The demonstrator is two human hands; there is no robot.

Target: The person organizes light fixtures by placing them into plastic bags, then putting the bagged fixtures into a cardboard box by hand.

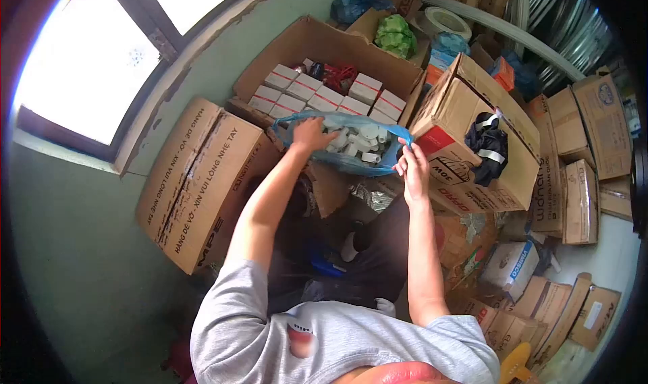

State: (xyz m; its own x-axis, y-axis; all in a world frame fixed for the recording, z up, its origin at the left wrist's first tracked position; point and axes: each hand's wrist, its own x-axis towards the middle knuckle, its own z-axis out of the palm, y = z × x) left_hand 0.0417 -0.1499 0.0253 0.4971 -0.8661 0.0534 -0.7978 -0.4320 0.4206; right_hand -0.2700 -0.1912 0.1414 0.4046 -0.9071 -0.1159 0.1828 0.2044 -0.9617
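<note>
A thin blue plastic bag spreads wide with several small white plastic pipe fittings inside it. My left hand lies over the bag's left rim, thumb and fingers apart, its fingertips beside the fittings. At the right rim, my right hand pinches the plastic bag between thumb and fingers. Just behind the bag, a large open cardboard box holds several small white cartons with red stripes, along with a red item whose kind I cannot make out.
A closed cardboard box leans at the left under the window. To the right stands another box with a dark bundle on top. Several more cartons crowd the right side. A green bag sits behind.
</note>
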